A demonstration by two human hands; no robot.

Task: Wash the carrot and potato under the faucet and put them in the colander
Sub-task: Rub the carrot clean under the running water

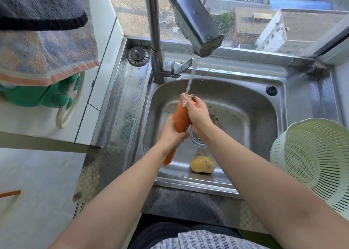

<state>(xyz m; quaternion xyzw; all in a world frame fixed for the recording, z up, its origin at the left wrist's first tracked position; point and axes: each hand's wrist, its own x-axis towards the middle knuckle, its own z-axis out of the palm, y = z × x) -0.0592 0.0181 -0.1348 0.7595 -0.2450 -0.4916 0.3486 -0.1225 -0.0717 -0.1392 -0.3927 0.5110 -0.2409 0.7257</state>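
A steel sink (pixel 264 105) holds a potato (pixel 202 164) on its floor near the front wall. A pale green colander (pixel 313 159) sits on its right rim.

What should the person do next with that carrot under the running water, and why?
Probably slide the carrot upward through the stream, rubbing as it goes. Water from the faucet strikes only its top end by the right hand; the tip below the left hand looks unrinsed. The colander waits empty.
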